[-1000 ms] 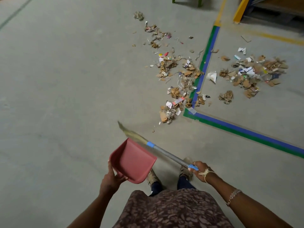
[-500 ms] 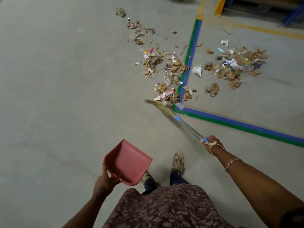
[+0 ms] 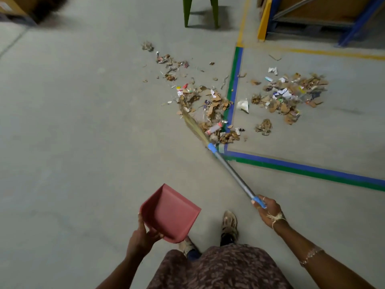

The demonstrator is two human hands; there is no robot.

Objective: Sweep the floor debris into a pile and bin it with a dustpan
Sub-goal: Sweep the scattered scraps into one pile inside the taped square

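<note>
My right hand (image 3: 267, 209) grips the blue end of a broom (image 3: 231, 170) with a grey metal handle. Its straw head (image 3: 192, 125) lies against the left edge of a debris trail (image 3: 205, 103) of cardboard scraps, paper and wrappers. A second debris pile (image 3: 288, 97) lies to the right, inside the taped floor area. My left hand (image 3: 140, 239) holds a red dustpan (image 3: 169, 212) by its rear edge, above the floor and well short of the debris.
Green and blue floor tape (image 3: 234, 88) runs between the two debris patches and turns right at a corner. Green stool legs (image 3: 201, 11) stand at the top. A yellow and blue rack (image 3: 312, 17) stands at the top right. My feet (image 3: 229, 225) are below the dustpan.
The broom swung from in front of the dustpan out to the debris, then its head pushed further up along the trail's left side. The lower scraps shifted toward the tape. The dustpan stayed in my left hand.
</note>
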